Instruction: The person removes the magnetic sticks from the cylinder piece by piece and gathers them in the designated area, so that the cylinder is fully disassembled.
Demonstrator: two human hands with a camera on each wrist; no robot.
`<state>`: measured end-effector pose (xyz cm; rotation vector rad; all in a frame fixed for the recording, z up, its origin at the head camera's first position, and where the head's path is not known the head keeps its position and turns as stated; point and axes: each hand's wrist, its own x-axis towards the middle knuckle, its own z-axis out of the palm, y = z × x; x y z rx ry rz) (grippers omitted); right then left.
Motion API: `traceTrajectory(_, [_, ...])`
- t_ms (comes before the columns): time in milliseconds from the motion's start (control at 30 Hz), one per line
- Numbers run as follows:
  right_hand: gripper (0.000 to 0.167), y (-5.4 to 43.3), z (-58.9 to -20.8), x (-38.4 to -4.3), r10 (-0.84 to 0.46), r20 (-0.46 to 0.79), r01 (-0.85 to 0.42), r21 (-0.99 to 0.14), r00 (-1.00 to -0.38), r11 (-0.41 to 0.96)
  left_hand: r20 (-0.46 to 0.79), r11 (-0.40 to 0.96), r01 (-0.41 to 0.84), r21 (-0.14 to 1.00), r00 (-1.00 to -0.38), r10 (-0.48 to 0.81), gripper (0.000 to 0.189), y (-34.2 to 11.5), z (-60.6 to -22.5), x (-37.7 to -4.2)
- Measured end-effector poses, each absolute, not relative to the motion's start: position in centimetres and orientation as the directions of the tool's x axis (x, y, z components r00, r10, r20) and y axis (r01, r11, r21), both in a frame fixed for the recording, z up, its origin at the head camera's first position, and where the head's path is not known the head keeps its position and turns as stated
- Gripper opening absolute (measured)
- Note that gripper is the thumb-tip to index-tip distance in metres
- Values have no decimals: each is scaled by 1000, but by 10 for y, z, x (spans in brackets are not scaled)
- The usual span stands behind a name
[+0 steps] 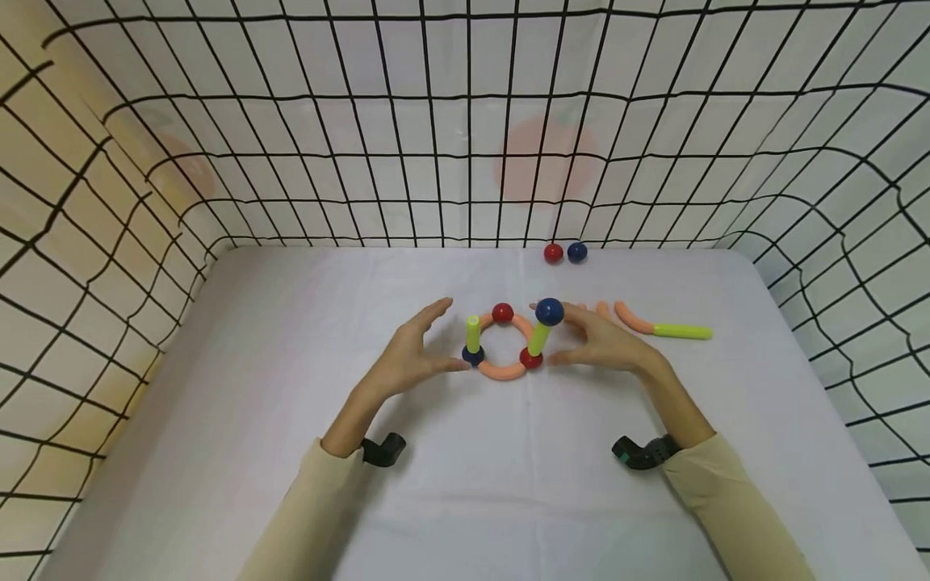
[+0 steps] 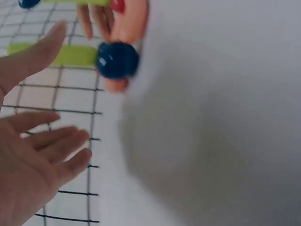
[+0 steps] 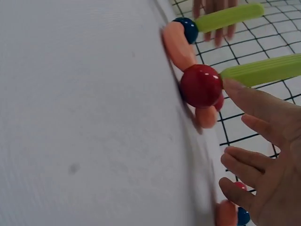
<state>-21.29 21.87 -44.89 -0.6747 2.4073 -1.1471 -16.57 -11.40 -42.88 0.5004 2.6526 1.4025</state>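
I have the left hand (image 1: 414, 355) and right hand (image 1: 606, 339) on either side of the ring, fingers and thumbs spread, gripping nothing; whether either thumb grazes it, I can't tell. The ring lies on the white cloth between them, its front orange curve (image 1: 501, 372) bridging a dark blue ball (image 1: 473, 355) and a red ball (image 1: 531, 357). I judge these pieces light, stiff plastic, hard to break but easily pulled apart at the joints. The glossy balls look slippery, so I favour pinching low, where each ball meets its rod. The left green rod (image 1: 473, 335) stands bare-topped; the right green rod (image 1: 539, 339) carries a blue top ball (image 1: 549, 311), probably making that side top-heavy. Another red ball (image 1: 503, 313) closes the back. Off to the right lies a loose green rod (image 1: 683, 332) meeting a curved orange piece (image 1: 632, 318); farthest, a spare red ball (image 1: 553, 253) and spare blue ball (image 1: 577, 252) sit before the black netting (image 1: 468, 153).
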Motion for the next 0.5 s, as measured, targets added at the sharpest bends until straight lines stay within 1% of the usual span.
traceTrajectory(67, [84, 216, -454, -215, -600, -141, -262, -804, -788, 533, -48, 564, 193, 803, -922, 384, 101, -117, -437, -172])
traceTrajectory(100, [86, 214, -456, -216, -609, -144, -265, -805, -780, 531, -84, 581, 185, 792, -910, 405, 102, -117, -440, -174])
traceTrajectory(200, [90, 209, -460, -216, -626, -148, -281, -799, -765, 532, -131, 602, 192, 775, -883, 451, 105, -113, -449, -179])
traceTrajectory(267, [94, 206, -461, -215, -622, -157, -283, -787, -767, 548, -120, 600, 224, 768, -871, 477, 103, -108, -453, -181])
traceTrajectory(433, [90, 201, -462, -211, -600, -160, -272, -780, -784, 564, -31, 595, 315, 739, -866, 498, 88, -99, -458, -184])
traceTrajectory(500, [90, 200, -462, -210, -592, -158, -272, -775, -790, 570, -15, 604, 328, 726, -871, 491, 86, -97, -458, -185])
